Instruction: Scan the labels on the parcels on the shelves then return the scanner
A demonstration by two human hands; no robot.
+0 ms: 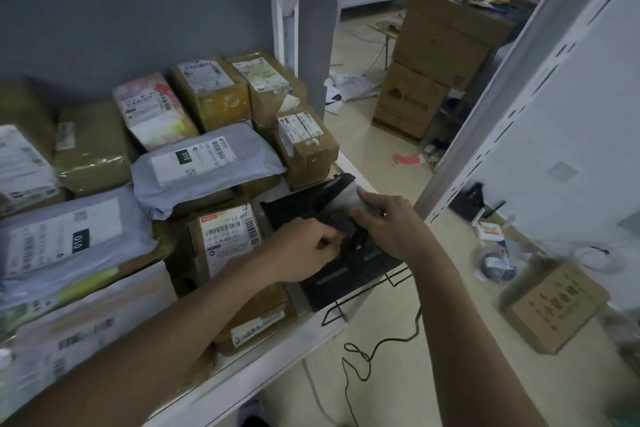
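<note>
the shelf (349,170) is packed with parcels (207,163), labels up. at its right front corner a black tray (349,274) is set, and the scanner (334,199) is held just over it. the scanner's handle is gripped by the left hand (304,250), fingers curled. its head is pinched by the right hand (384,222). a cord (377,347) hangs below the front edge. boxes (440,55) are stacked on the floor.

scanner (334,199) handle hidden, parcel (24,166) cropped left
</note>
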